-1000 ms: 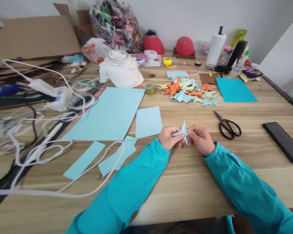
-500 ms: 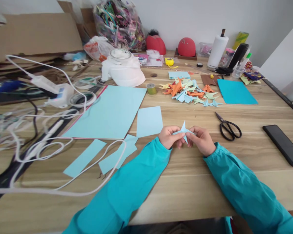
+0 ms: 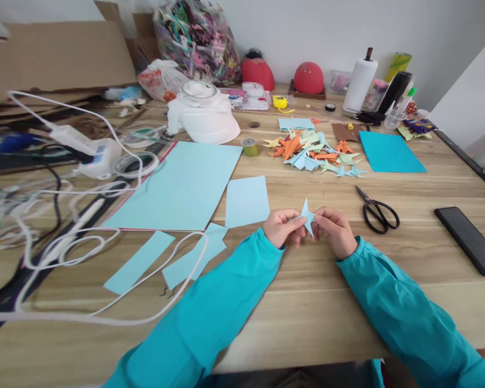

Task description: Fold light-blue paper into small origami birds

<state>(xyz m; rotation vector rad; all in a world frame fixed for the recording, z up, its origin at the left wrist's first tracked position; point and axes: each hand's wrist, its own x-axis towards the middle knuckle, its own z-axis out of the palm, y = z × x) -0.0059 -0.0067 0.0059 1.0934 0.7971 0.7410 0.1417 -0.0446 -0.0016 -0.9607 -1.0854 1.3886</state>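
Note:
A small light blue folded paper crane (image 3: 307,216) is held up between my two hands, above the wooden table. My left hand (image 3: 282,226) pinches its left side between thumb and fingers. My right hand (image 3: 334,230) has thumb and fingertips closed on its right side. One narrow point of the crane stands up and another points down; parts of it are hidden by my fingers. Beyond my hands lies a pile of folded paper cranes (image 3: 307,152) in orange, pale green and light blue. A light blue paper square (image 3: 248,201) lies near my left hand.
Black-handled scissors (image 3: 378,210) and a phone (image 3: 469,240) lie to the right. At left are a large light blue sheet (image 3: 178,186), paper strips (image 3: 140,262) and looping white cables (image 3: 145,318). A spool (image 3: 249,147) and bright blue paper (image 3: 393,151) sit farther back.
The crane has turned slightly in my fingers. My right fingertips have shifted, and the point that lay under my right thumb no longer shows stretched out to the right.

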